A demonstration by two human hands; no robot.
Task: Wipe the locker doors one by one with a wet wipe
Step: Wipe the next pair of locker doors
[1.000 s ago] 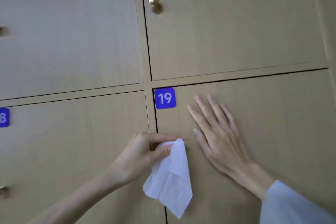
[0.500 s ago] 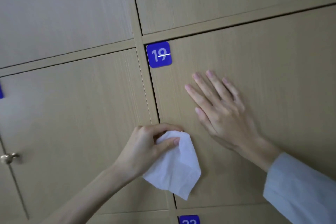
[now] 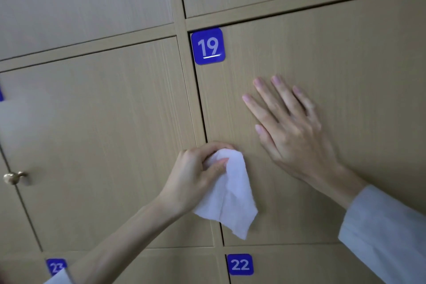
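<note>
A white wet wipe (image 3: 230, 196) hangs bunched from my left hand (image 3: 196, 175), which pinches its top against the left edge of the light wood locker door 19 (image 3: 345, 76), by the gap to the neighbouring door. A blue plate reading 19 (image 3: 208, 45) marks that door's top left corner. My right hand (image 3: 290, 127) lies flat on the same door with its fingers spread, to the right of the wipe and slightly higher.
The door to the left (image 3: 103, 134) has a brass knob (image 3: 13, 177) at its left edge. Below are further doors, one with a blue plate 22 (image 3: 240, 264) and one with a blurred blue plate (image 3: 56, 266). More wooden doors fill the top row.
The view has tilted down, so the plates of the lower row now show. My left hand has slid the wipe slightly down the door's left edge. My right hand stays flat on door 19.
</note>
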